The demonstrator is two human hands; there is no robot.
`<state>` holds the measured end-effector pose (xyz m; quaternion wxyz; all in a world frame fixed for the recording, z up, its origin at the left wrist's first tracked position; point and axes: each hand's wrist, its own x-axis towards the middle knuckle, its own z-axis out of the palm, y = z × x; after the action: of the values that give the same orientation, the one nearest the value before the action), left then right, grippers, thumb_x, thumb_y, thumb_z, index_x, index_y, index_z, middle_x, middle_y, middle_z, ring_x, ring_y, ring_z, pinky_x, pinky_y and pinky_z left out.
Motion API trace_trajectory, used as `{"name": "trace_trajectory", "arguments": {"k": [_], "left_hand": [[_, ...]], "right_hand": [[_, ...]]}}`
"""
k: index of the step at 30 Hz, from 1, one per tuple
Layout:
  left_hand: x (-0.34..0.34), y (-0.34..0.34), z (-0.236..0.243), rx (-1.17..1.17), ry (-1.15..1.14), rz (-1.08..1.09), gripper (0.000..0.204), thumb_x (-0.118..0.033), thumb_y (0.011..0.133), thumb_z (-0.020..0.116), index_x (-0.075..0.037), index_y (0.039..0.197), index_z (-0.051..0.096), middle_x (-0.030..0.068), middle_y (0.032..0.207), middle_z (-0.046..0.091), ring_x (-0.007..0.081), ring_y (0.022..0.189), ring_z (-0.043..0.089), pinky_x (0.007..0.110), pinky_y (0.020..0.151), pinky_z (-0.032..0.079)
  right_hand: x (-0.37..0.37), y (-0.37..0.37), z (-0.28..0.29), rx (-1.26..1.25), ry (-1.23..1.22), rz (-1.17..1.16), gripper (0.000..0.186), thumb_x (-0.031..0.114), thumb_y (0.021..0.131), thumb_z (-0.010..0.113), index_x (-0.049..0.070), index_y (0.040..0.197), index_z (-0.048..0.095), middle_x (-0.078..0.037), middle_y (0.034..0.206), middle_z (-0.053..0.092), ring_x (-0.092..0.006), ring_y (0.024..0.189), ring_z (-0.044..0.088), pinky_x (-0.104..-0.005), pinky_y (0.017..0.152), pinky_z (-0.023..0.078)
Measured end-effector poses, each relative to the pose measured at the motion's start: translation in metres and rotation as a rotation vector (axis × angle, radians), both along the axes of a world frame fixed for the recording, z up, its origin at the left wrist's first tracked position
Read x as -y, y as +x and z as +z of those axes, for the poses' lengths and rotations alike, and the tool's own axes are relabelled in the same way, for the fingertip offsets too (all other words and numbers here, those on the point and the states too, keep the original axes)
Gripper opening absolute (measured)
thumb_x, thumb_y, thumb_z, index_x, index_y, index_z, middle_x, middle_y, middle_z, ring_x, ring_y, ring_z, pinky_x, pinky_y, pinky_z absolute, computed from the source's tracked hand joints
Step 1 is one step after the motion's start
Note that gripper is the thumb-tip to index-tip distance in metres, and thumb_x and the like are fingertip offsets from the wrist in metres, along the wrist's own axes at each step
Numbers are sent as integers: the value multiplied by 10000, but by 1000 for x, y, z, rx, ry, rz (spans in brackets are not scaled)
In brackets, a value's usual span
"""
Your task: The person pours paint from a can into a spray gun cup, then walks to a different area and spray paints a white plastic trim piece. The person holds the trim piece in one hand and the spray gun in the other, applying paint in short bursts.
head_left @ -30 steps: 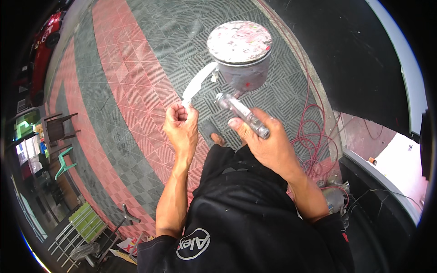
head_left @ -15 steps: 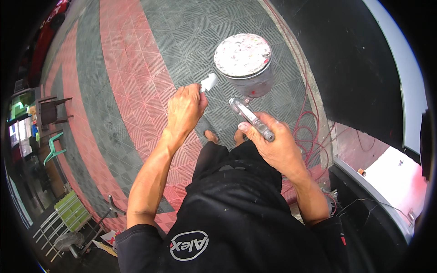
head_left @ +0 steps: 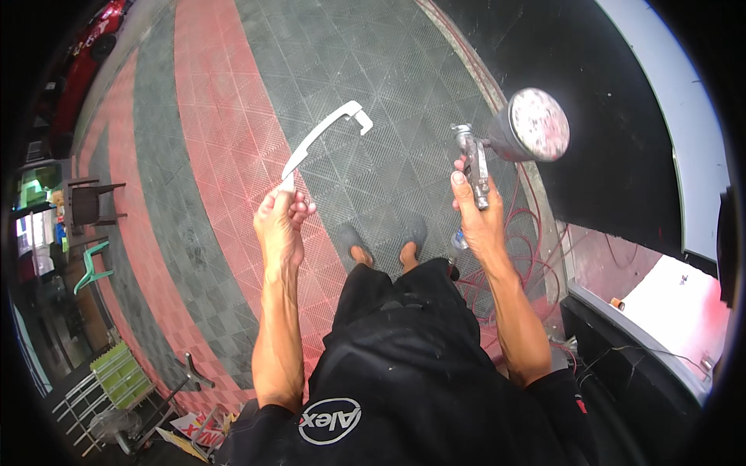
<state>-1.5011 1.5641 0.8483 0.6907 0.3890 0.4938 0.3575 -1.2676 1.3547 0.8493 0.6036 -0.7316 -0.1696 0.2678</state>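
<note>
Between the thumb and fingers of my left hand [head_left: 281, 225] is one end of a white car door handle [head_left: 317, 138]. Its curved grip points up and away from me, with the hooked end farthest off. My right hand [head_left: 483, 221] is closed around a metal spray gun [head_left: 475, 165], thumb along its near side. The gun's paint cup [head_left: 538, 124] leans out to the right, its lid speckled with paint and slightly blurred. A wide gap separates the gun from the door handle. Part of the gun's grip is hidden by my fingers.
Red hose [head_left: 536, 264] lies coiled on the floor by my right side. Dark panels [head_left: 614, 132] stand along the right. A dark chair [head_left: 92, 203], a green stool [head_left: 93, 266] and a metal rack [head_left: 120, 377] are at the left. The floor has red and grey tiles [head_left: 225, 116].
My left hand has moved left and turned, so the door handle now shows lengthwise. The spray gun has swung right, its cup tipping to the right, away from the door handle.
</note>
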Motion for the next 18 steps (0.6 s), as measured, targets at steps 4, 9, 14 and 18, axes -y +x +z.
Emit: {"name": "trace_trajectory", "arguments": {"k": [4,9,14,18], "left_hand": [[4,-10,8,242,-28,52,107,-96,1074,639,-1,1025,640,71,880,670,131,755,664,352,754,660],[7,-16,18,346,-75,107,125,-132,1095,641,-7,1085,636,58,893,653,123,744,638,357,743,653],[9,-11,21,370,-63,74,133,-141,1100,638,-8,1102,632,54,895,647,116,752,633,353,733,649],[11,-10,24,359,-59,104,115,-122,1100,625,-7,1096,634,56,896,653,120,740,630,347,730,646]], "right_hand": [[-11,0,-10,-39,73,-61,469,383,1099,711,13,1385,670,17,1031,669,-55,900,582,-255,807,490],[-15,-19,-6,-105,48,-36,407,379,1110,699,30,1319,686,46,979,639,-37,858,552,-250,763,478],[-28,-51,-42,-174,168,-34,368,331,1134,658,68,1391,646,34,1016,618,-53,880,548,-249,790,479],[-16,-74,-43,-122,139,-1,383,321,1132,666,3,1344,659,-18,1056,678,-88,934,611,-291,829,526]]}}
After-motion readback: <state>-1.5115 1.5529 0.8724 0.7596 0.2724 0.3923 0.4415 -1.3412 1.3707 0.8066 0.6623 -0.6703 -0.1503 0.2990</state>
